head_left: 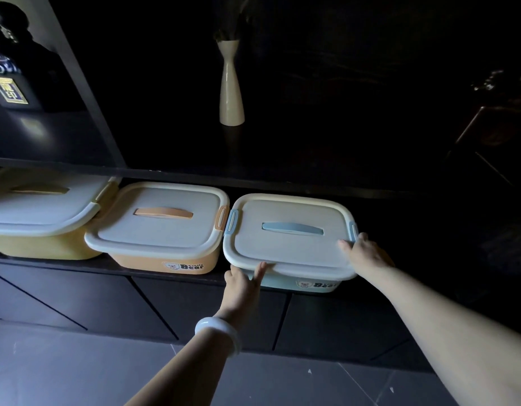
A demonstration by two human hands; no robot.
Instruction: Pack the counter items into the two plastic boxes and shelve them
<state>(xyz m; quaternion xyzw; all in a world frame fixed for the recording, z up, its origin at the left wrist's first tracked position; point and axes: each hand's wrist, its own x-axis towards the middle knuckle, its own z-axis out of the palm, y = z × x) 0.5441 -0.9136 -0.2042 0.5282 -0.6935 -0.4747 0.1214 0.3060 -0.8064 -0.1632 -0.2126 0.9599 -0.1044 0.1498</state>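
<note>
A blue plastic box [285, 244] with a grey lid and a blue handle sits on the dark lower shelf [165, 273], at the right of a row. My left hand [243, 281] touches its front left edge with straight fingers. My right hand [363, 252] rests on the lid's right front corner, thumb on top, beside the blue latch. Next to it on the left stands an orange box [159, 227] with its lid on, marked "Bear". A larger yellow box [39, 212] stands at the far left.
A tall white vase [231, 86] stands on the upper shelf, above the gap between the orange and blue boxes. Dark cabinet doors [77, 303] lie below the shelf, grey floor tiles [63, 370] beneath. The shelf space to the right is dark.
</note>
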